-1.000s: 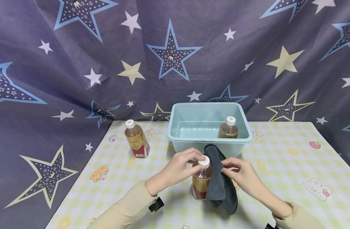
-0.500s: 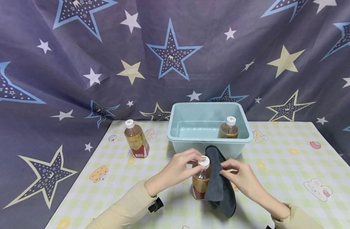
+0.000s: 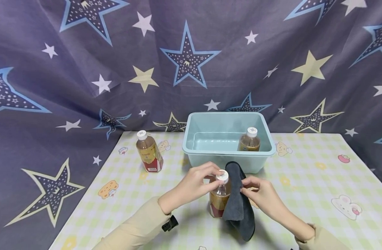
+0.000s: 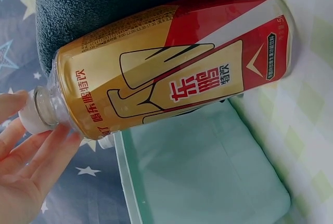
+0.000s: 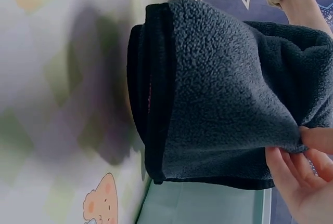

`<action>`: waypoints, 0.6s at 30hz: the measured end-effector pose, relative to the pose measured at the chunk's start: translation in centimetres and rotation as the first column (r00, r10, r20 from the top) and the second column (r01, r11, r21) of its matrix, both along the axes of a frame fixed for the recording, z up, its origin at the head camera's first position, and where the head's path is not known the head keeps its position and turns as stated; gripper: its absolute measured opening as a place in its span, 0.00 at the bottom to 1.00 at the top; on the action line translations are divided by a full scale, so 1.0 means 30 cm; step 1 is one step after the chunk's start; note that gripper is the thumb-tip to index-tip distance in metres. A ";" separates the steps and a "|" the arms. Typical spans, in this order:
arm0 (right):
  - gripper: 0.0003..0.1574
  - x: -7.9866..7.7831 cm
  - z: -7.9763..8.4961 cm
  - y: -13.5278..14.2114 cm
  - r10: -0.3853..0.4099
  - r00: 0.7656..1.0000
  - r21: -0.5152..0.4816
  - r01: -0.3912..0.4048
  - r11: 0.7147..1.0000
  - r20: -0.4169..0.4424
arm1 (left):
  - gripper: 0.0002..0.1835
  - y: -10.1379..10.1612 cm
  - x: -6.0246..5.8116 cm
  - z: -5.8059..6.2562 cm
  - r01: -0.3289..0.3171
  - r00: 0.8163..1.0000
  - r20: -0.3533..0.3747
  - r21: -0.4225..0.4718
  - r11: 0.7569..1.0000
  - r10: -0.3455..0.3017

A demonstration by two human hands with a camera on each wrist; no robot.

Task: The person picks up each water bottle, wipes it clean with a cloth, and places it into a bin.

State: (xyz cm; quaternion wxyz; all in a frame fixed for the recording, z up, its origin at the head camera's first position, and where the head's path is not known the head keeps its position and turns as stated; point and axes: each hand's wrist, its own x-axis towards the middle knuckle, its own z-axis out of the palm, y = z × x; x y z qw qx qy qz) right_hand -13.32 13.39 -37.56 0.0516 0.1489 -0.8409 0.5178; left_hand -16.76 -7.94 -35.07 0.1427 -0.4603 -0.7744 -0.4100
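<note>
My left hand (image 3: 195, 182) grips a drink bottle (image 4: 177, 70) by its white cap and neck. The bottle stands upright on the table in front of the bin, with a gold and red label. My right hand (image 3: 264, 194) pinches a dark grey cloth (image 5: 218, 89) between thumb and fingers. In the head view the folded cloth hangs against the bottle's right side and hides part of it. The cloth's lower end hangs close to the tabletop.
A light blue plastic bin (image 3: 222, 158) stands behind the hands, with a second bottle (image 3: 249, 141) upright in its right end. A third bottle (image 3: 149, 154) stands at the back left of the checkered table (image 3: 309, 187). A star-patterned curtain (image 3: 191, 100) hangs behind.
The cloth in my right hand has shifted slightly down and toward the person along the bottle's side. My left hand and the bottle have stayed in place.
</note>
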 end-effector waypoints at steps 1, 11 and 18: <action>0.06 0.000 0.000 0.000 0.001 1.000 -0.001 -0.001 1.000 0.000 | 0.06 0.000 0.000 0.001 0.000 1.000 0.002 -0.004 1.000 0.001; 0.06 -0.003 -0.038 0.006 0.047 0.999 -0.002 -0.047 0.999 0.020 | 0.06 0.001 0.006 0.006 -0.011 1.000 0.020 -0.011 1.000 0.011; 0.08 -0.017 -0.078 0.014 0.111 0.994 0.058 -0.111 0.992 0.004 | 0.06 0.001 0.005 0.008 -0.007 1.000 0.020 -0.011 1.000 0.007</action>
